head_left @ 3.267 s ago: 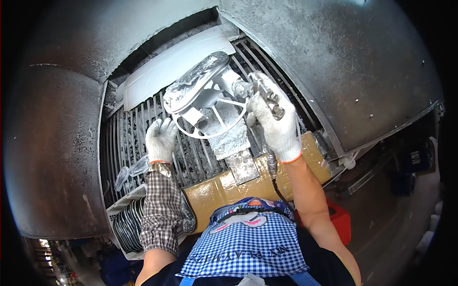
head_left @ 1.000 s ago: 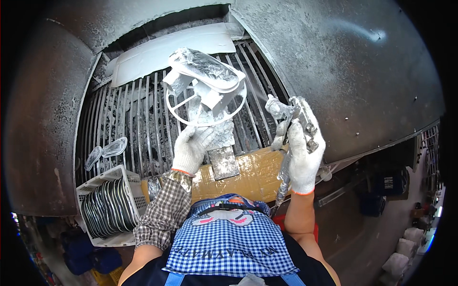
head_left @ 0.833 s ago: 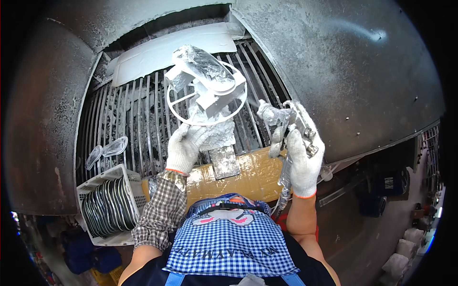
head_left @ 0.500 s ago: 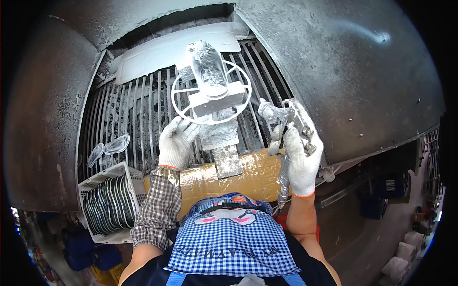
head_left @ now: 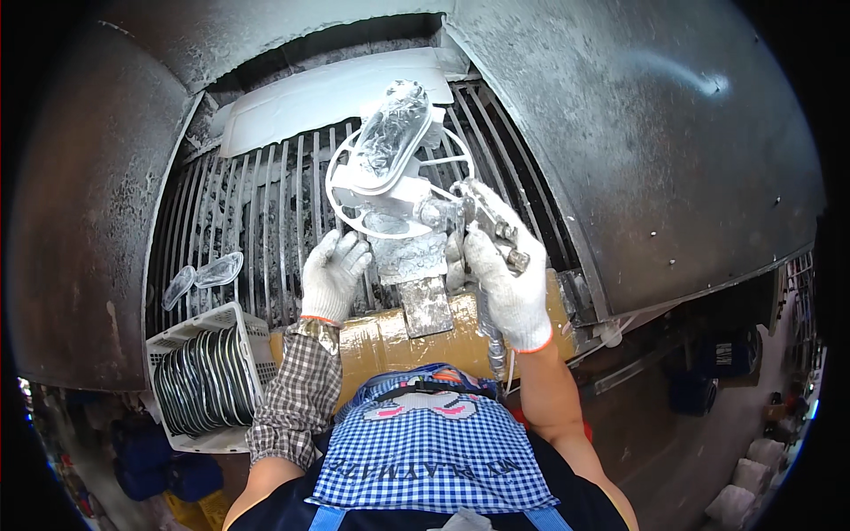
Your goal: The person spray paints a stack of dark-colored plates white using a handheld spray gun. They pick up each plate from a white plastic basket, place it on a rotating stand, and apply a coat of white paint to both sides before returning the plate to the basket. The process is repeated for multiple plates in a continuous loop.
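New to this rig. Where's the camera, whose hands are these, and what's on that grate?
There's no robot here: the hands are a person's, in white gloves. The view comes from the left of two fisheye cameras on their head, looking down, so straight edges bend.

The right hand holds what looks like a silvery spray gun. The left hand is open, just below the rim of a white spoked wheel. Above that wheel sits a sole-shaped piece with a shiny, film-like top.

On the metal grate lie two clear, sole-shaped pieces; a white sheet is at the back. Lower left, a white basket holds a row of dark pieces.
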The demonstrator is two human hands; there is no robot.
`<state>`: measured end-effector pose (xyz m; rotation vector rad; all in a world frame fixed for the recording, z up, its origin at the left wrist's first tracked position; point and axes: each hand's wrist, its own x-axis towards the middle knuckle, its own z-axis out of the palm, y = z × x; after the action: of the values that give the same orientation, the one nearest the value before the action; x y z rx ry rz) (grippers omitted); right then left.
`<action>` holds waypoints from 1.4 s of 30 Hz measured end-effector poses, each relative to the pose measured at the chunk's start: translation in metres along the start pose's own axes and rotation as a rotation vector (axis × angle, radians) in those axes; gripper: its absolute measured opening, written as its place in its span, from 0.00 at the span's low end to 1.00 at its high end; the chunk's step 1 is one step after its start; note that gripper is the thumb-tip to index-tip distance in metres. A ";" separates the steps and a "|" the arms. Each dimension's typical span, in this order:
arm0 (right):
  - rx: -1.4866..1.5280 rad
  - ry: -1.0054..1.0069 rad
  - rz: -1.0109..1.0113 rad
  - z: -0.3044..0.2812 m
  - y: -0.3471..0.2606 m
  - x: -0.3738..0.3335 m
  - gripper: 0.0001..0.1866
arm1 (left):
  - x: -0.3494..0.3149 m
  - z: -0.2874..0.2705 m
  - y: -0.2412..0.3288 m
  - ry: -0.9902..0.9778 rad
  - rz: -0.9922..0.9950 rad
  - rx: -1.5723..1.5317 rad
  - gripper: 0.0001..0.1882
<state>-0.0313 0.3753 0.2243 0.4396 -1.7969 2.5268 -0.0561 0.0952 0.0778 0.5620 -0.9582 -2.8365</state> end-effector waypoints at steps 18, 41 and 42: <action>-0.158 0.293 -0.178 -0.010 -0.008 0.019 0.28 | -0.014 0.019 -0.010 -0.188 -0.012 -0.017 0.32; -0.105 -0.007 0.068 -0.019 0.027 -0.017 0.33 | -0.012 0.007 -0.002 -0.133 0.039 0.031 0.19; -0.138 0.005 0.079 -0.025 0.032 -0.023 0.33 | -0.011 0.006 -0.007 -0.145 0.026 0.035 0.16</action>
<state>-0.0201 0.3911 0.1815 0.3641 -2.0086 2.4292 -0.0475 0.1069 0.0814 0.3481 -1.0319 -2.8748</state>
